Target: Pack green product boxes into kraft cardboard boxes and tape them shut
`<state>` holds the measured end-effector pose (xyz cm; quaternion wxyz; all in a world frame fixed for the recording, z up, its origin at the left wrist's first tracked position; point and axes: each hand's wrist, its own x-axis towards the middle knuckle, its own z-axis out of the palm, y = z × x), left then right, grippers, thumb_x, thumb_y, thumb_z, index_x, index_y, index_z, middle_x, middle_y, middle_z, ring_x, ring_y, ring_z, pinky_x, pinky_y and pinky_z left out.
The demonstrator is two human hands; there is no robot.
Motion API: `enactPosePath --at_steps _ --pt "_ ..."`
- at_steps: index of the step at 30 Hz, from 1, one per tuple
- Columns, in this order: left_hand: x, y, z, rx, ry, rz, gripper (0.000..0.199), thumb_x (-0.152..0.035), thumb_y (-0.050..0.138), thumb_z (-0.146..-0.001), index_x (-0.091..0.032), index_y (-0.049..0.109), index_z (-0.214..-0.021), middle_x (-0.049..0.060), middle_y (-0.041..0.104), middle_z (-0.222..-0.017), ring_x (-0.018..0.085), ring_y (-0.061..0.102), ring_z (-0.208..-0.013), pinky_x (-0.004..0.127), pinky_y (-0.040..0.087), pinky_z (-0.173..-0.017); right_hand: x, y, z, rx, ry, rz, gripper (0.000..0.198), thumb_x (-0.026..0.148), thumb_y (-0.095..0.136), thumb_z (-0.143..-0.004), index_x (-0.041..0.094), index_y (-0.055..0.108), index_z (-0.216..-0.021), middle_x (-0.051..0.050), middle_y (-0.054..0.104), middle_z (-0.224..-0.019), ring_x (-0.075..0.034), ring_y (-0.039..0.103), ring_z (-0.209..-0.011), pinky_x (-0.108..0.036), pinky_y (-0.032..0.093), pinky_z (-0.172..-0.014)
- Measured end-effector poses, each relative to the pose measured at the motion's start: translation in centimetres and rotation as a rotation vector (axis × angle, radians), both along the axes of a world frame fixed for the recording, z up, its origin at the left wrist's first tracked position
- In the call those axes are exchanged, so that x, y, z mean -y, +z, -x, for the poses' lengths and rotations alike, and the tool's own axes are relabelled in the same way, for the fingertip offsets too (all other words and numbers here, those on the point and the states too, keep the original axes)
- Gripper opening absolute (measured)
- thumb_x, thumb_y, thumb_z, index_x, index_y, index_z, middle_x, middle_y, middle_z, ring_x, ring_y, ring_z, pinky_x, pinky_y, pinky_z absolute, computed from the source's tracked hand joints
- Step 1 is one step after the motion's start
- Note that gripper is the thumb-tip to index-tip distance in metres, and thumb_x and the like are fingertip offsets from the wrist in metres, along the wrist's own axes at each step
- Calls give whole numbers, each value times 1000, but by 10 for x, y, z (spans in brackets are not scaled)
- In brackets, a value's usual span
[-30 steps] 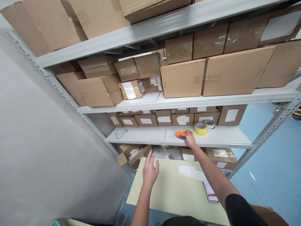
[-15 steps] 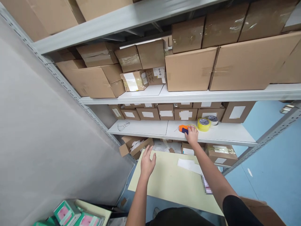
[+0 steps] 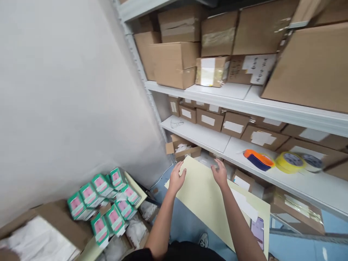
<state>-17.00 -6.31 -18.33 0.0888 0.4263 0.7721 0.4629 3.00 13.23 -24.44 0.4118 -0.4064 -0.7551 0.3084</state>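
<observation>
Right hand (image 3: 219, 173) off orange tool (image 3: 259, 160) | spread apart, left hand (image 3: 176, 180) likewise | big box (image 3: 312, 69) cropped at right

It looks like a stockroom or packing area: metal shelves (image 3: 206, 96) hold labelled cardboard boxes (image 3: 208, 120) and tape rolls (image 3: 289, 164), near a pale surface (image 3: 198, 188) and green cartons (image 3: 114, 219).

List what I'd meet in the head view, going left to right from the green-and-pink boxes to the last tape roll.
Green-and-pink boxes → left hand → right hand → orange-and-blue tool → yellow tape roll → white tape roll.
</observation>
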Motion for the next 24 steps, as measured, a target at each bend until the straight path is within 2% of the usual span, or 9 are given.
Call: enactPosePath --at_steps 5,9,13,17,20,24 --pt "62 -18 42 29 156 -13 45 -30 57 -97 -23 64 -142 13 62 -150 28 60 -138 46 60 -102 63 -10 69 -30 249 184 49 53 56 -91 20 72 -123 -17 69 -134 -33 65 -125 -51 59 -97" --pt "128 -31 78 56 281 0 49 -31 57 -98 -22 60 -145 13 61 -152 27 58 -141 48 54 -111 122 -16 131 13 402 293 50 55 58 -89 19 72 -122 -18 70 -131 -32 68 -119 -52 59 -97" --pt "209 -43 122 123 446 -4 50 -30 58 -97 -22 59 -147 13 60 -152 27 55 -143 50 51 -115 190 -20 201 88 543 306 52 56 58 -88 19 72 -122 -18 72 -128 -31 70 -115 -51 59 -95" --pt "293 -53 163 223 607 -37 50 -32 56 -98 -21 58 -147 14 60 -151 28 58 -139 45 57 -106 263 -23 270 134 696 268 53 56 58 -88 18 73 -121 -18 75 -123 -30 71 -111 -47 60 -92" --pt "351 -59 190 285 690 -54 52 -37 57 -99 -21 57 -148 14 59 -151 29 60 -136 42 59 -100 317 -26 317 153 775 257 52 55 58 -88 18 74 -122 -17 75 -124 -29 72 -109 -45 61 -90" --pt "419 -63 223 348 762 -77 55 -42 60 -98 -23 57 -150 13 57 -154 30 59 -137 41 57 -104 380 -29 371 149 868 254 51 50 60 -89 19 74 -128 -16 74 -129 -30 70 -114 -45 61 -92"
